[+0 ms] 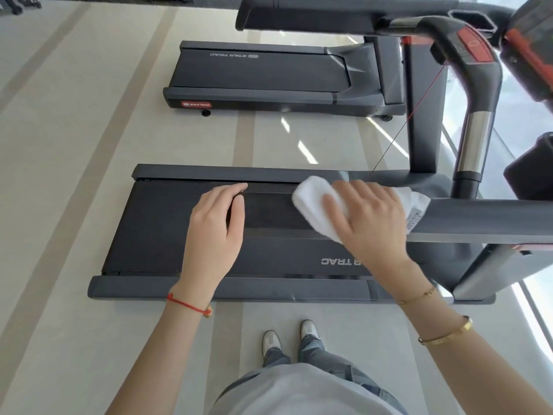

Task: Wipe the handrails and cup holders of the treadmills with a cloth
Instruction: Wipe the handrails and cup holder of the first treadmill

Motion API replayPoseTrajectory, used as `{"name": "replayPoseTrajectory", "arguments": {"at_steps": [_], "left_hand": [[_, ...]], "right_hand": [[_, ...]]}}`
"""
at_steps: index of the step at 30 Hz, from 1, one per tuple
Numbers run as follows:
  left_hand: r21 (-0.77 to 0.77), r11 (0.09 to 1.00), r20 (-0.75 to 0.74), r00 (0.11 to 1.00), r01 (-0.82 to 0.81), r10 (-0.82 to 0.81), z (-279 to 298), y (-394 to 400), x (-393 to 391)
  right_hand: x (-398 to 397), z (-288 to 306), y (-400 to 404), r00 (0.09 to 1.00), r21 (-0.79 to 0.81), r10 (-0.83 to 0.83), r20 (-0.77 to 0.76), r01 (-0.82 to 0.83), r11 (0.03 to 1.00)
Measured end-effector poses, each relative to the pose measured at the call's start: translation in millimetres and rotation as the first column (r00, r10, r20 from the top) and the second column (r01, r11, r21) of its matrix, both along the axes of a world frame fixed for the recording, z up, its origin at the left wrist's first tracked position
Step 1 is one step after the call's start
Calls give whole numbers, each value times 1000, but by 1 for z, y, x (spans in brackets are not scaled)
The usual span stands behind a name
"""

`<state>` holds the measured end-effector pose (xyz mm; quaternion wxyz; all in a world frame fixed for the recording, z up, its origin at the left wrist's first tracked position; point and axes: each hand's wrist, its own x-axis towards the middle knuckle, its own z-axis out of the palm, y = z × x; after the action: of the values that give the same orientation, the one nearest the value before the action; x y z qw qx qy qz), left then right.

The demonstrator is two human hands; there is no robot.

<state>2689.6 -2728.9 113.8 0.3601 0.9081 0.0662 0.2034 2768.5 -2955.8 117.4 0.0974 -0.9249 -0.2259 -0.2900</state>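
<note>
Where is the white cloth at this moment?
In the head view, right of centre, the white cloth lies on the near treadmill's handrail, pressed under the right hand, with the left hand gripping the rail's end.

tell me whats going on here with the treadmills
A person stands beside the nearer treadmill and wipes its near handrail with a white cloth. The right hand presses the cloth flat on the rail, fingers spread. The left hand is on the same rail's end, fingers curled over it. A second treadmill stands behind, untouched. No cup holder is being wiped right now.
</note>
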Motion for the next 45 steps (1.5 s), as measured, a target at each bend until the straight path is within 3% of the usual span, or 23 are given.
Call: {"name": "replayPoseTrajectory", "arguments": {"at_steps": [3, 7, 11, 17, 23, 35, 45], "left_hand": [[15, 1000, -11, 1000, -3, 3, 2, -2, 0], [14, 1000, -20, 1000, 5, -4, 1, -1, 1], [11, 1000, -20, 1000, 10, -10, 1, 1, 1], [22, 1000, -17, 1000, 1, -1, 2, -2, 0], [27, 999, -23, 999, -21, 21, 1, -6, 2], [340, 940, -31, 999, -15, 27, 13, -72, 18], [371, 929, -4, 1000, 7, -6, 8, -176, 42]], "right_hand": [[4, 8, 16, 992, 71, -128, -16, 129, 989], [-16, 0, 54, 991, 13, 109, -83, -108, 994], [-14, 0, 23, 970, -91, 234, -63, -239, 967], [5, 9, 3, 989, 54, -139, -44, 141, 989], [-19, -4, 51, 979, -11, 182, -89, -184, 983], [2, -5, -49, 998, -21, 61, -3, -61, 998], [20, -9, -156, 999, 17, 38, 34, -39, 999]]}}
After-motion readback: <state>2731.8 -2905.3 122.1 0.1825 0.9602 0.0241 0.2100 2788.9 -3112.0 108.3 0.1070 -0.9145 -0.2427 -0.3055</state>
